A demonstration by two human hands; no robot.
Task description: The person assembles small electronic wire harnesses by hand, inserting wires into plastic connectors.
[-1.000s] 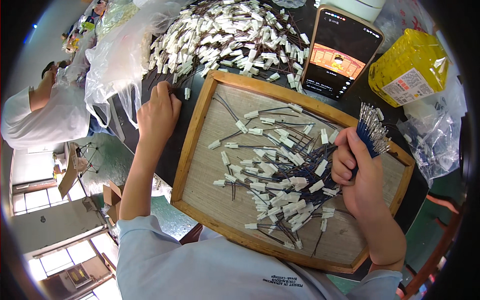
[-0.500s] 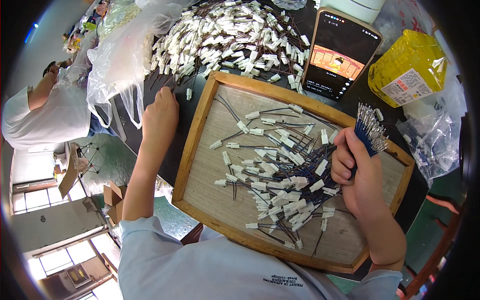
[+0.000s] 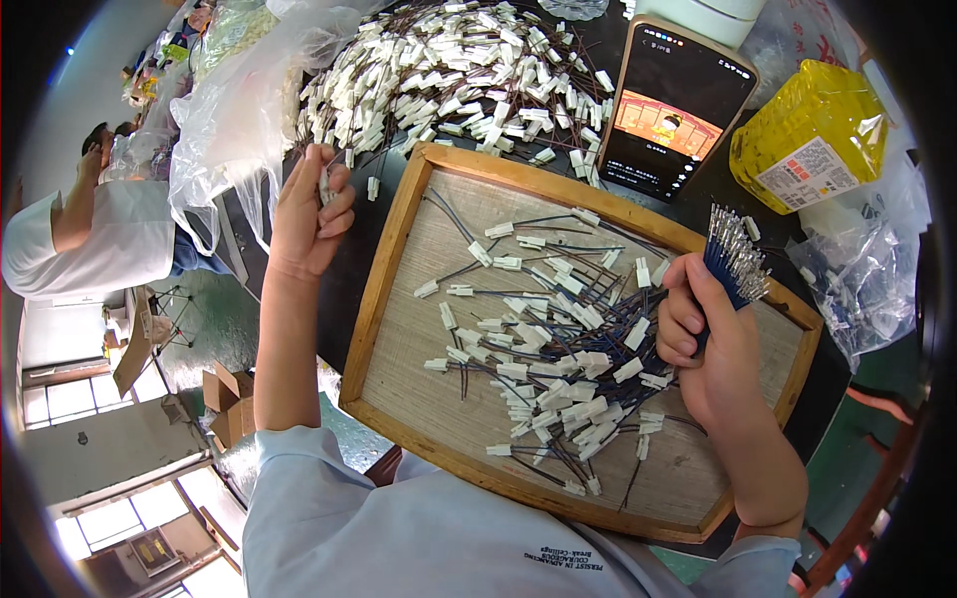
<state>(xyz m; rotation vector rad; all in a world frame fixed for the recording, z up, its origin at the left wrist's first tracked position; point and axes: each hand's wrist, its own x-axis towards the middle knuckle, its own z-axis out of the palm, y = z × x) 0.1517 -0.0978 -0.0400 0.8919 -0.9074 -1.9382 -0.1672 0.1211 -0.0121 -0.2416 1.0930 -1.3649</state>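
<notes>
My right hand (image 3: 720, 354) is closed around a bundle of dark blue wires (image 3: 733, 261), their silvery crimped tips fanning out above the fist. It is over the right part of a wood-rimmed tray (image 3: 383, 274). Many white connectors with dark wires (image 3: 588, 389) lie tangled in that tray. Off the tray's upper left corner, my left hand (image 3: 309, 221) is raised with its fingers curled, a small white connector (image 3: 326, 185) between thumb and fingers. Just beyond it spreads a large heap of white connectors on brown wires (image 3: 429, 75).
A lit phone (image 3: 678, 108) leans against a pale container (image 3: 703, 18) behind the tray. To the right stand a yellow plastic-wrapped package (image 3: 812, 135) and a clear bag (image 3: 862, 284). Another clear bag (image 3: 234, 120) hangs at left. Another person (image 3: 100, 224) sits beyond it.
My left hand has turned over and lifted away from the heap's edge, with a white connector now visible in its fingers. The right hand stays put with its wire bundle.
</notes>
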